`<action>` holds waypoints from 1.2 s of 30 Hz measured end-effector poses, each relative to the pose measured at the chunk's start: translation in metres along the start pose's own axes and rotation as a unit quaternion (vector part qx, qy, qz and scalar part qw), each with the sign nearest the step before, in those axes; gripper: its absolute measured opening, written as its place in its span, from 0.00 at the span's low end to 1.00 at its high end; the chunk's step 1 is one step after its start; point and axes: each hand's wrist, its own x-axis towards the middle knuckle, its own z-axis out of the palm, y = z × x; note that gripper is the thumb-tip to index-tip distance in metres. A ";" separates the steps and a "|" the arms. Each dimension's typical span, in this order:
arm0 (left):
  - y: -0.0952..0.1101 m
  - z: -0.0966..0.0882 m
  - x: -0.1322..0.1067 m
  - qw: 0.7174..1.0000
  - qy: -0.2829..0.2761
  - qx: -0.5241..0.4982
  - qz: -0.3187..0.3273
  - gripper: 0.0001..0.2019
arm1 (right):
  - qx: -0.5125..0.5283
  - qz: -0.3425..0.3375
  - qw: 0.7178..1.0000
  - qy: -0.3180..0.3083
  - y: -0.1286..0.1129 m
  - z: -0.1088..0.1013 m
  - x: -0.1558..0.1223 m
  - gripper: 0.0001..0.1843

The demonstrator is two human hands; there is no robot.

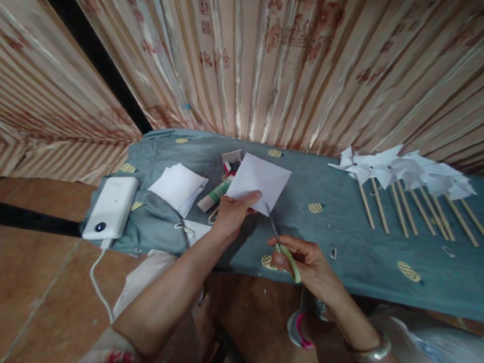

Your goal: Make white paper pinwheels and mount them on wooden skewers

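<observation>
A square sheet of white paper [264, 175] with crease lines is pinched in my left hand [234, 210], thumb on top, just above the table. My right hand [302, 264] grips a pair of scissors [286, 255] with pale green handles. The blade tips meet the paper near its lower corner; I cannot tell whether they have cut into it. Left of my left hand lies a stack of white paper squares [178, 186]. A green and pink tube or box [217, 193] and a small red and white box [231, 161] lie partly behind the held sheet.
Several white paper pinwheels [418, 169] on wooden sticks [400, 208] lie in a row at the right of the cloth-covered table [306, 229]. A white power bank [112, 207] with a cable [98, 276] sits at the left edge. A pleated curtain [281, 63] hangs behind.
</observation>
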 end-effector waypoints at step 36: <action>-0.005 -0.001 -0.002 1.000 -0.007 -0.004 -0.012 0.16 | 0.055 0.032 0.997 0.042 -0.004 0.006 0.002 0.21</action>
